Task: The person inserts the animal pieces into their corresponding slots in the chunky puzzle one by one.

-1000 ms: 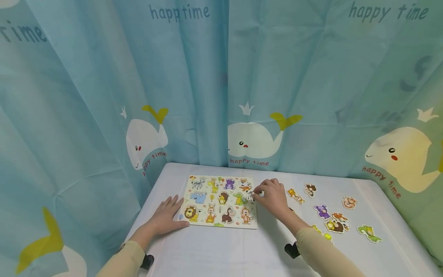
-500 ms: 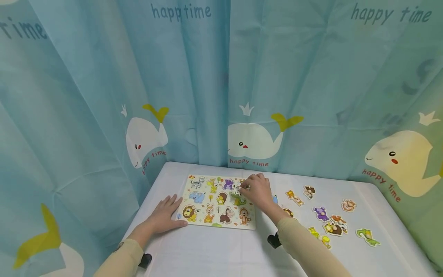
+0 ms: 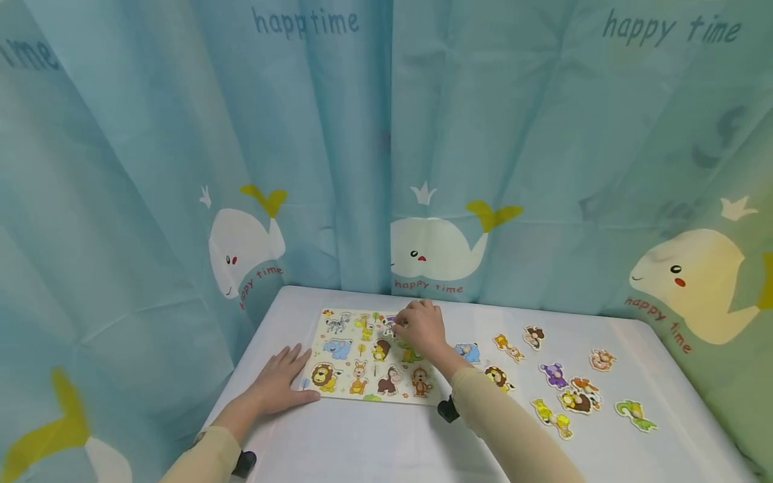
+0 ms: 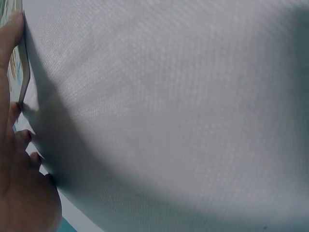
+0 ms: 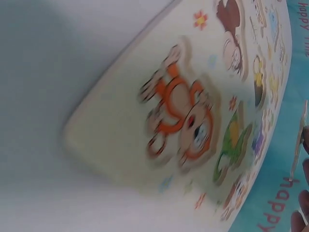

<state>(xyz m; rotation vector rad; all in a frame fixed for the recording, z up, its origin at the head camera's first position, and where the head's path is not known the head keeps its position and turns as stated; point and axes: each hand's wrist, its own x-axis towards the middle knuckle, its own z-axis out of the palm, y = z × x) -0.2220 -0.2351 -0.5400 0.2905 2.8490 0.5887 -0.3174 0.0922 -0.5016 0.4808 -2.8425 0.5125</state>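
Right grip (image 3: 421, 329) nearly closed, pinching zebra piece (image 3: 387, 327) above board (image 5: 108, 133) | zebra slot (image 3: 337, 323) directly left, past giraffe (image 3: 364, 328) | piece's long axis: can't tell | left grip (image 3: 278, 380) outstretched, holding nothing, at board's edge

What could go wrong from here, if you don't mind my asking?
The right hand pinches the zebra piece over the puzzle board, so it might slip and land askew. The right sleeve looks close to the lion piece and could nudge it. The hedgehog piece overlaps neighbouring pieces, so lifting it may shift them.
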